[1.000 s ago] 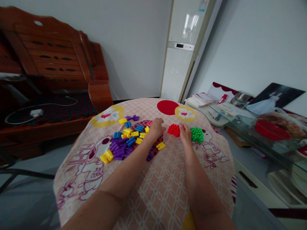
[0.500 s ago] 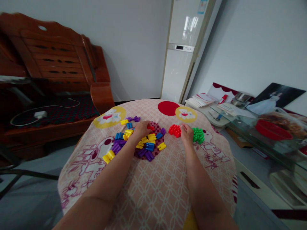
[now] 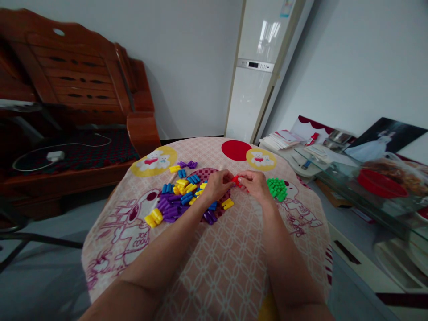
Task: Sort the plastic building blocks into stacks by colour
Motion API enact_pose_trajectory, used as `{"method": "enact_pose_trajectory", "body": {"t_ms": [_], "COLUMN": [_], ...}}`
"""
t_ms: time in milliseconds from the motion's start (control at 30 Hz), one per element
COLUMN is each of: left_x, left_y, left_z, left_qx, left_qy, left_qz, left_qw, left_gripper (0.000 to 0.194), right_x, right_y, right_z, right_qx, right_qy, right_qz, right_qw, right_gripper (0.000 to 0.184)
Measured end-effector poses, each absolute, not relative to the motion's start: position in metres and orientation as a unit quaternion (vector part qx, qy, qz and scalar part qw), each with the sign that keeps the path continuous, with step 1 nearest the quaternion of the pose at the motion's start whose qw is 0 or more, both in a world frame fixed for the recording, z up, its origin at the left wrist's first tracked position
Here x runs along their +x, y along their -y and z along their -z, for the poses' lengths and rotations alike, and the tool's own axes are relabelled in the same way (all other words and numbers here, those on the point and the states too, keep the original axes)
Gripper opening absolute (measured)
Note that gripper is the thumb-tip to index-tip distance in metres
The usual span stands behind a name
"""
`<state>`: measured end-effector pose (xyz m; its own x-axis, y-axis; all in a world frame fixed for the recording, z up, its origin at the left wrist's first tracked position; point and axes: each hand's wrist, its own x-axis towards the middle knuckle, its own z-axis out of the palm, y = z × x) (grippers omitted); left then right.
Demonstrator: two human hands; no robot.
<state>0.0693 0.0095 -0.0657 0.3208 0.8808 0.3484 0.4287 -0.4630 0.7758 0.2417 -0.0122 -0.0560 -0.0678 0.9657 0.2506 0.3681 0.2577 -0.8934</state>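
My left hand (image 3: 218, 184) and my right hand (image 3: 257, 183) meet over the table, fingertips closed on red plastic building blocks (image 3: 237, 180) between them. The fingers cover much of the red cluster, so I cannot tell where one piece ends and another starts. To the left of my left hand lies a loose pile of purple blocks (image 3: 167, 208), blue blocks (image 3: 167, 188) and yellow blocks (image 3: 154, 218). A single yellow block (image 3: 228, 203) rests just below my left hand. A bunch of green blocks (image 3: 277, 189) sits to the right of my right hand.
A patterned tablecloth (image 3: 214, 263) covers the round table. Beyond it stand a wooden bench (image 3: 76, 80) on the left and a tall white cabinet unit (image 3: 249, 98). On the right, a glass-topped table (image 3: 337, 171) carries papers, a red basin (image 3: 381, 182) and a photo.
My left hand has moved right from the pile to the red blocks. My right hand has shifted slightly left, its fingers turned inward to meet it.
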Motion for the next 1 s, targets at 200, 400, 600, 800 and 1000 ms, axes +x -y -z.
{"method": "enact_pose_trajectory", "body": {"t_ms": [200,400,600,800,1000], "left_x": [0.073,0.049,0.022,0.031,0.043], "left_y": [-0.010,-0.028,-0.040,-0.035,-0.026], "left_z": [0.070,0.068,0.072,0.078,0.080], "left_qx": [0.761,0.759,0.762,0.806,0.824], "left_qy": [-0.419,-0.486,-0.534,-0.544,-0.555], "left_qz": [-0.389,-0.380,-0.324,-0.213,-0.101], "left_qw": [0.305,0.208,0.174,0.098,0.056], "left_gripper": [0.015,0.023,0.025,0.021,0.029], "right_x": [0.252,0.262,0.256,0.255,0.255], "right_y": [0.010,0.012,0.014,0.010,0.008], "right_z": [0.057,0.049,0.051,0.066,0.068], "right_qx": [-0.548,-0.650,-0.709,-0.715,-0.726], "right_qy": [0.629,0.688,0.688,0.688,0.674], "right_qz": [-0.344,-0.097,0.015,0.047,0.039], "right_qw": [0.431,0.308,0.153,0.113,0.128], "right_gripper": [0.025,0.013,0.017,0.019,0.013]}}
